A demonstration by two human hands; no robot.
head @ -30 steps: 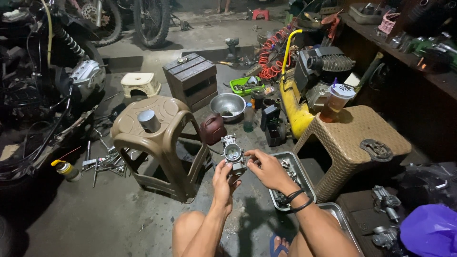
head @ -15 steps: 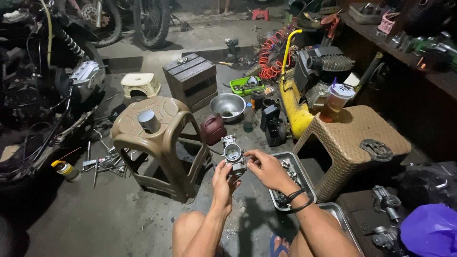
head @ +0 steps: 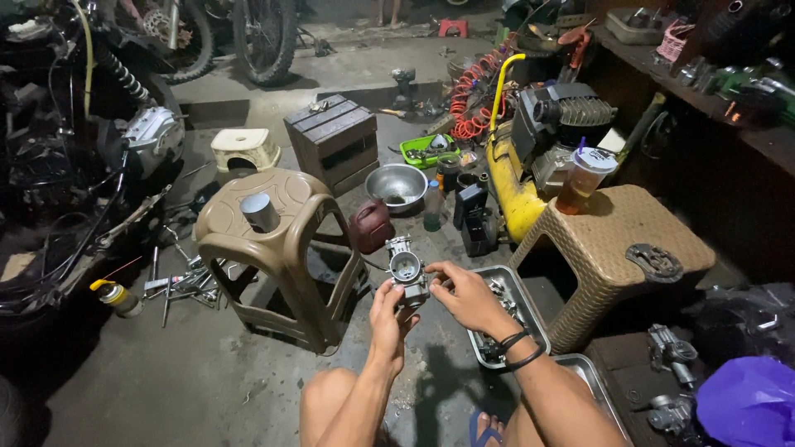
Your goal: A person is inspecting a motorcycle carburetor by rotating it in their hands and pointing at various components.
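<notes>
A small metal carburettor [head: 407,269] with a round bore facing me is held up over the workshop floor. My left hand [head: 386,319] grips it from below and the left side. My right hand [head: 464,296] touches its right side with the fingertips; black bands circle that wrist. Just below my right hand lies a metal tray [head: 525,308] with several small parts in it. A brown plastic stool [head: 277,248] stands to the left of the hands, with a short metal cylinder [head: 260,212] on its seat.
A woven brown stool [head: 617,248] at the right carries a plastic drink cup [head: 584,178] and a dark metal part [head: 654,261]. Behind it stands a yellow compressor [head: 513,186]. A steel bowl [head: 397,185], wooden crate [head: 333,141], scattered tools [head: 178,277] and a motorcycle [head: 83,157] surround the floor.
</notes>
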